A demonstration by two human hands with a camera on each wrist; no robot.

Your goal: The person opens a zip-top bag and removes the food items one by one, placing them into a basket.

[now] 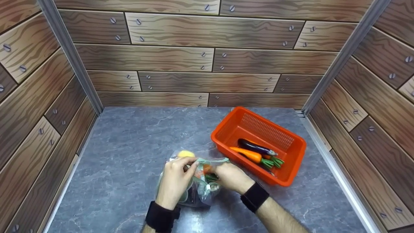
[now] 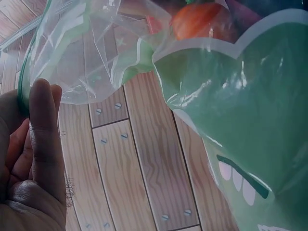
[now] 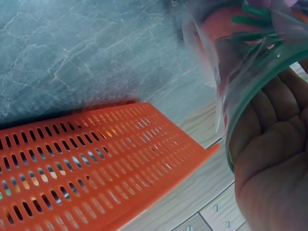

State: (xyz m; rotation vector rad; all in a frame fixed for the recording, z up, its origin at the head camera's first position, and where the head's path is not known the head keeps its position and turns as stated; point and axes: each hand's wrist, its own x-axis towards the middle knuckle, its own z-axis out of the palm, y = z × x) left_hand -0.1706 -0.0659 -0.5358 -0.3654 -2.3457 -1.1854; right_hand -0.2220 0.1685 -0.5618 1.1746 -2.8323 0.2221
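Note:
A clear plastic zip bag (image 1: pixel 199 191) with a green print lies on the grey table between both hands. My left hand (image 1: pixel 190 166) pinches its left rim and my right hand (image 1: pixel 223 171) grips the right rim, so the mouth is held apart. An orange carrot (image 1: pixel 206 169) with green leaves sits in the mouth, and a yellow piece (image 1: pixel 186 153) shows at the bag's far end. In the left wrist view my fingers (image 2: pixel 43 139) lie on the bag's green edge (image 2: pixel 26 72). In the right wrist view the palm (image 3: pixel 274 154) cups the bag's rim (image 3: pixel 255 91).
An orange slotted basket (image 1: pixel 292 161) stands right of the bag, holding a purple eggplant (image 1: pixel 255 147) and another carrot (image 1: pixel 247 154). Wood-print walls close in the left, back and right sides. A metal rail (image 1: pixel 336 174) runs along the table's right edge.

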